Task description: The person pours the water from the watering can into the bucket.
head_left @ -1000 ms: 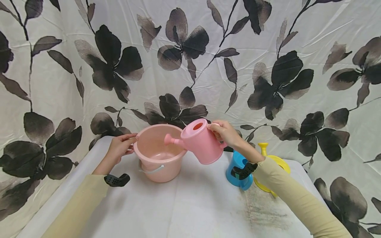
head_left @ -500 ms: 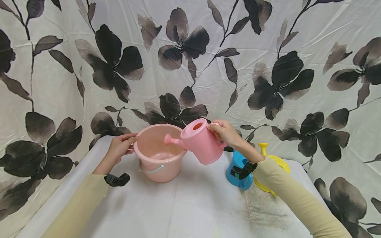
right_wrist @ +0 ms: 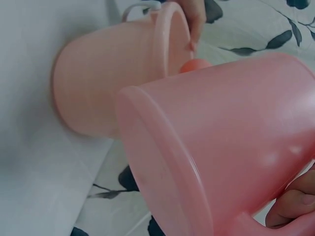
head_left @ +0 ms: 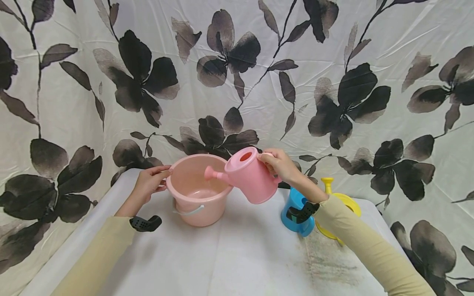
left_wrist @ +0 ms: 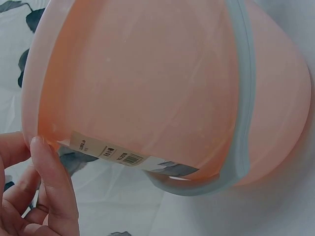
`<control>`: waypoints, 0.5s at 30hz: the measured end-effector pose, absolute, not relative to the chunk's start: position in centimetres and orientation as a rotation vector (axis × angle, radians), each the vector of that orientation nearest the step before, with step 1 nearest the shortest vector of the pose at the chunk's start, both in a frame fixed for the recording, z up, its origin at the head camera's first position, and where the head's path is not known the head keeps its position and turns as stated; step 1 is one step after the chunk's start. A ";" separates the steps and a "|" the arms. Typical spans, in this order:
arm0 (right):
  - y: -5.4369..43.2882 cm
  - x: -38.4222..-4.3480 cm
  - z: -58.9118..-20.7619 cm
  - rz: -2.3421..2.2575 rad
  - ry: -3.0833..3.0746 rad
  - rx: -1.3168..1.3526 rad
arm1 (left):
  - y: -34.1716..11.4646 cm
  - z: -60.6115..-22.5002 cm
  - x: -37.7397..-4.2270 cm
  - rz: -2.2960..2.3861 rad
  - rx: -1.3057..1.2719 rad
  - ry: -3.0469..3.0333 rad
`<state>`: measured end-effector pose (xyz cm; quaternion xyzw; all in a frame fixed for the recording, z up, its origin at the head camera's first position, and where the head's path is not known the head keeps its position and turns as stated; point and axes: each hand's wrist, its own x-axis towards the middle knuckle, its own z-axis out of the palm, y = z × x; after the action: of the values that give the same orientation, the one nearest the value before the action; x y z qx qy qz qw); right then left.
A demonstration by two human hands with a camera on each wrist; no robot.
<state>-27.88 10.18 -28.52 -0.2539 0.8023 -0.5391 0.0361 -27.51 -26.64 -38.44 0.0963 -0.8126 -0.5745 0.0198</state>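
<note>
A peach bucket (head_left: 207,211) with a pale grey handle stands on the white-covered table. My left hand (head_left: 147,184) pinches its rim at the left side; in the left wrist view the thumb and fingers (left_wrist: 51,177) meet at the rim, near a paper label (left_wrist: 106,150). My right hand (head_left: 277,164) grips the handle of a pink watering can (head_left: 252,179), held in the air right of the bucket. The can tilts left, and its spout and rose (head_left: 211,173) reach over the bucket's opening. The right wrist view shows the can's body (right_wrist: 221,128) with fingers curled round its handle.
A blue watering can (head_left: 292,211) stands on the table under the right forearm. Beside it, partly hidden by that sleeve, lies a yellow watering can (head_left: 348,203). A floral cloth (head_left: 237,82) hangs behind the table. Dark smudges mark the table's right front.
</note>
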 end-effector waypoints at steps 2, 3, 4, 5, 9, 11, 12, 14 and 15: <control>10.2 -27.9 -28.6 -1.654 2.470 -0.785 | -26.6 -38.5 -27.5 -1.779 0.297 -2.523; 10.2 -27.9 -28.6 -1.654 2.471 -0.788 | -26.6 -38.5 -27.5 -1.778 0.296 -2.524; 10.1 -27.9 -28.6 -1.656 2.471 -0.796 | -26.6 -38.5 -27.5 -1.773 0.294 -2.527; 10.1 -27.9 -28.6 -1.659 2.471 -0.804 | -26.6 -38.4 -27.4 -1.769 0.292 -2.530; 10.0 -27.9 -28.5 -1.653 2.473 -0.832 | -26.6 -38.4 -27.4 -1.757 0.290 -2.541; 10.0 -27.9 -28.4 -1.647 2.475 -0.836 | -26.6 -38.4 -27.4 -1.757 0.291 -2.543; 10.0 -27.9 -28.4 -1.644 2.475 -0.836 | -26.6 -38.4 -27.4 -1.758 0.292 -2.543; 10.0 -27.9 -28.4 -1.644 2.473 -0.836 | -26.6 -38.4 -27.4 -1.762 0.295 -2.541; 9.9 -27.9 -28.4 -1.644 2.472 -0.838 | -26.6 -38.4 -27.4 -1.764 0.296 -2.540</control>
<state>-27.89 9.95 -28.37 -0.2716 0.8010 -0.5328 0.0282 -27.45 -26.65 -38.36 0.0952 -0.8175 -0.5678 0.0174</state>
